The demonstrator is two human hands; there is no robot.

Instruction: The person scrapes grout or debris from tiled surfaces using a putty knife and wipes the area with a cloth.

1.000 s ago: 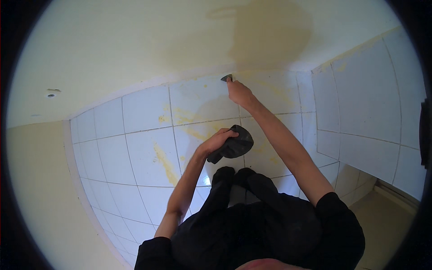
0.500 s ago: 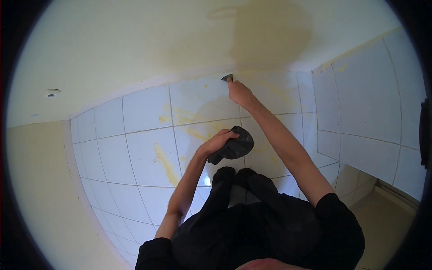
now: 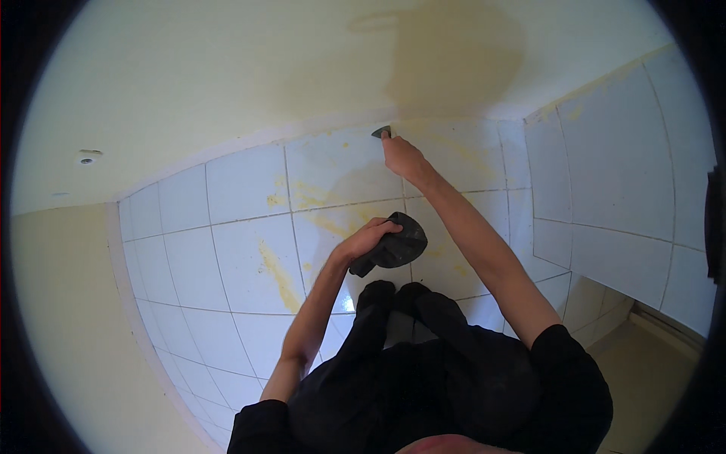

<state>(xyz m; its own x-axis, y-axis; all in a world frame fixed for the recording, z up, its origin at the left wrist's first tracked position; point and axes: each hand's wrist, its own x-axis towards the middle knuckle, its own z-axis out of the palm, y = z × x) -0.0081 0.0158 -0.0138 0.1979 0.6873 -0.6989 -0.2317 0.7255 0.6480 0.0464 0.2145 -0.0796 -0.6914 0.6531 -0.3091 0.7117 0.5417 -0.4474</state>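
My right hand [image 3: 403,157], arm stretched out to the far edge of the tiled floor [image 3: 246,185], grips a small scraper [image 3: 381,132]. Its dark, flared blade points left and rests at or just above the tile close to the wall; contact is hard to make out. Most of the handle is hidden in my fingers. Nearer to me, my left hand [image 3: 366,237] is closed on a crumpled black cloth [image 3: 403,242], held above the floor in front of my feet. Yellow smears [image 3: 278,276] mark several tiles around both hands.
A cream wall [image 3: 249,68] rises beyond the floor's far edge, with my shadow on it. A white socket-like fitting [image 3: 88,157] sits on the wall at left. To the right stands a raised white-tiled block [image 3: 616,159], with a recess under its near edge.
Almost nothing differs. The scraper and my right hand have shifted very slightly; my left hand and the cloth stay in place.
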